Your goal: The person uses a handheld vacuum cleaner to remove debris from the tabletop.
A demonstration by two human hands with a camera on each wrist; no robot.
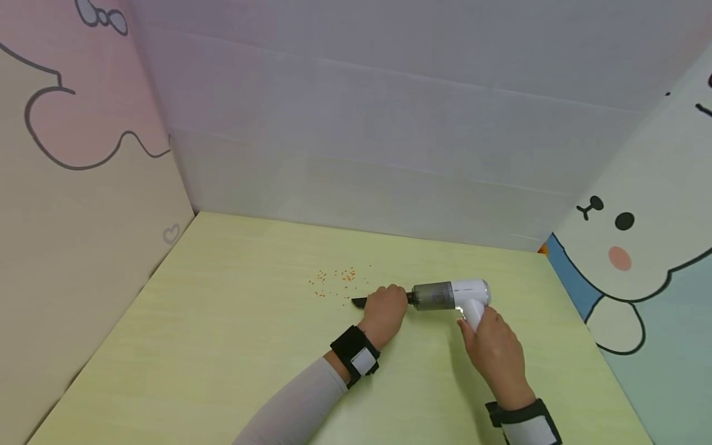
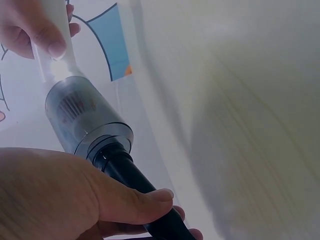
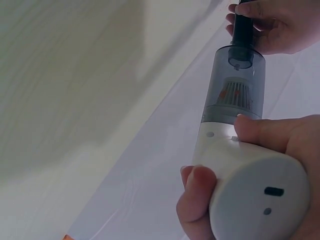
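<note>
A white handheld vacuum cleaner (image 1: 470, 290) with a smoky clear dust cup (image 1: 434, 296) is held level over the table. My right hand (image 1: 497, 355) grips its white handle, the thumb near the button in the right wrist view. Around the black nozzle (image 2: 131, 172) curl the fingers of my left hand (image 1: 385, 314). The nozzle's slanted tip (image 1: 358, 303) pokes out left of that hand, close to scattered small orange bits (image 1: 347, 275) on the tabletop. Some orange specks show inside the dust cup (image 3: 235, 90) by the ribbed filter.
The pale yellow-green table (image 1: 222, 327) meets a plain whitish wall (image 1: 356, 142) at the back. A pink and beige panel (image 1: 94, 235) stands along the left edge, and a panel with a cartoon animal (image 1: 639, 272) along the right. Both wrists wear black straps (image 1: 356, 355).
</note>
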